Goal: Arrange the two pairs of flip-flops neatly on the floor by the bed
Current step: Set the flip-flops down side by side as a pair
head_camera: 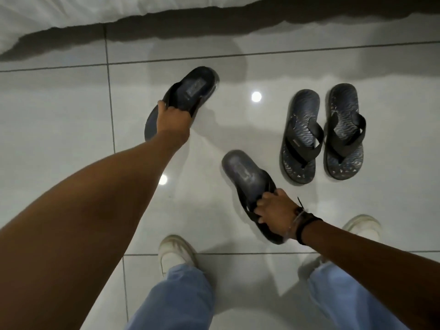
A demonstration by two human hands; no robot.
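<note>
We have our left hand (175, 117) clasped around the straps of one plain dark flip-flop (183, 100), near the bed (71, 17). Our right hand (276, 210) grips the straps of its mate (247, 182), closer to our shoes. The patterned pair (323, 132) sits side by side on the tiled floor (59, 103), to the right.
</note>
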